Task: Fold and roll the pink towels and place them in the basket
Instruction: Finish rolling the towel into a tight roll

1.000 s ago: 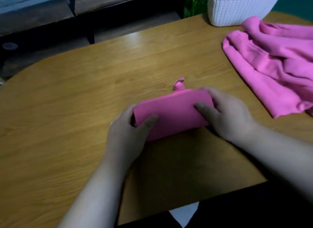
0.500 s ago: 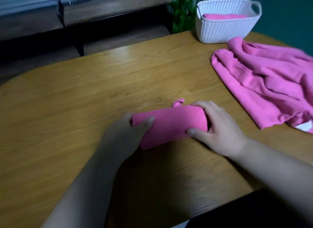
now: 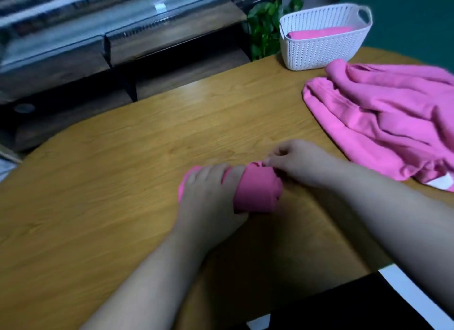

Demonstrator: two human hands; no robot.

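Rolled pink towel (image 3: pixel 255 189) is seen as a short, tight cylinder, lying on the wooden table (image 3: pixel 122 182) roughly mid-surface, with its right end face showing bunched layers. Left hand (image 3: pixel 208 194) is wrapped over the roll's left part, fingers curled across the top and thumb tucked at the near side, so the roll is gripped. Right hand (image 3: pixel 299 162) is set at the roll's far right end, fingertips (image 3: pixel 269 161) pinched on a bit of cloth there; both forearms are angled in from the near edge. White basket (image 3: pixel 319 52) is placed at the far right corner, one rolled towel (image 3: pixel 319 32) inside. Loose pile of pink towels (image 3: pixel 393 113) is spread just in front of the basket, right of the right hand. Bare wood is seen between roll and basket. Green plant (image 3: pixel 265 27) is seen behind the far edge.
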